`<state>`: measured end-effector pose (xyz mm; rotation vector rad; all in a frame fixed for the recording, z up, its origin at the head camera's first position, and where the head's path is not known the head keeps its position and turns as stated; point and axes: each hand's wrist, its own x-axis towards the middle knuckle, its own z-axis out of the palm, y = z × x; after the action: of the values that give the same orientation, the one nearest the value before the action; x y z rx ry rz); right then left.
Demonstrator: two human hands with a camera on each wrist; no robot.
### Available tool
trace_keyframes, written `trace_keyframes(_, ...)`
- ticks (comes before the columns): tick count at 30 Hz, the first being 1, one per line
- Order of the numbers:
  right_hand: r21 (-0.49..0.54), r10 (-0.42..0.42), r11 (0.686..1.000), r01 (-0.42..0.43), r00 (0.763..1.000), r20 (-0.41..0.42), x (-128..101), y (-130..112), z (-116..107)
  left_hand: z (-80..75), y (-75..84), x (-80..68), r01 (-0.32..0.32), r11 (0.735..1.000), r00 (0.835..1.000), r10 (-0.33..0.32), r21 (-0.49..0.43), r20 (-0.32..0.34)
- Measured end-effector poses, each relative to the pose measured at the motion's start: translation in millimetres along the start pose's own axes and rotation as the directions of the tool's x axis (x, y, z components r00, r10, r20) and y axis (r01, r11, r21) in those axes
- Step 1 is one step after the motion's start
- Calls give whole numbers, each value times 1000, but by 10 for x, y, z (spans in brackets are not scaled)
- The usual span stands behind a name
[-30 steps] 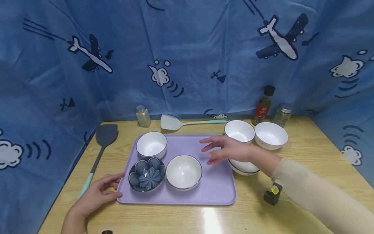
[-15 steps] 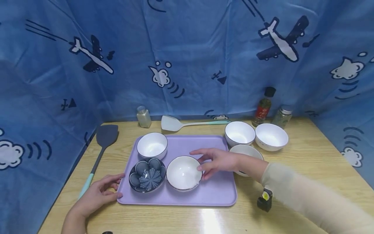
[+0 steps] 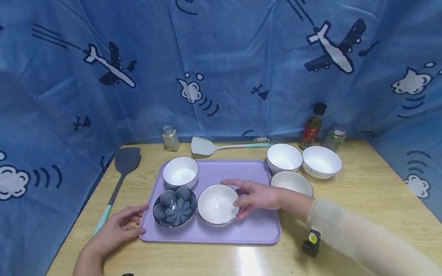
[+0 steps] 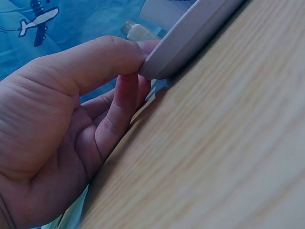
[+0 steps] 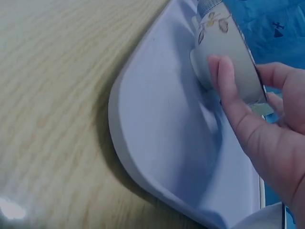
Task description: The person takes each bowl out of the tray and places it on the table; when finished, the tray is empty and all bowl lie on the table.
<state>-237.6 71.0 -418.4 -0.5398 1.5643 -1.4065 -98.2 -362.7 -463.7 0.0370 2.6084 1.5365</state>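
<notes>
A lilac tray [image 3: 255,230] lies on the wooden table with three bowls in it. My right hand [image 3: 241,199] grips the plain white bowl [image 3: 215,203] at the tray's front middle, thumb over the far rim and fingers on the near wall. In the right wrist view the bowl [image 5: 228,52] sits between the fingers of that hand [image 5: 243,95] on the tray [image 5: 167,143]. My left hand [image 3: 139,219] pinches the tray's front left corner; in the left wrist view the hand [image 4: 128,67] has its thumb on the rim [image 4: 190,33] and a finger under it.
A blue patterned bowl [image 3: 174,207] and a white bowl [image 3: 180,172] fill the tray's left side. Three white bowls [image 3: 291,183] stand right of the tray. A dark spatula [image 3: 121,172], a white spatula [image 3: 214,146], a shaker [image 3: 170,138], a bottle [image 3: 310,128] and a jar [image 3: 334,138] ring the table.
My right hand came down and leftward from above the tray's right rear and closed round the front white bowl. The left hand has stayed at the tray's corner.
</notes>
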Motion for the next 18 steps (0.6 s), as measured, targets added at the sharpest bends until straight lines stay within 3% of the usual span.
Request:
trace_keyframes(10,-41,-43,998,39,996,-83,-99,17,34,-19,5,-7,-6,1000,1000,6,-16,1)
trace_keyframes(18,-33,-75,997,71,987,-141,-328,-35,50,-18,10,-9,19,1000,1000,-18,-23,8)
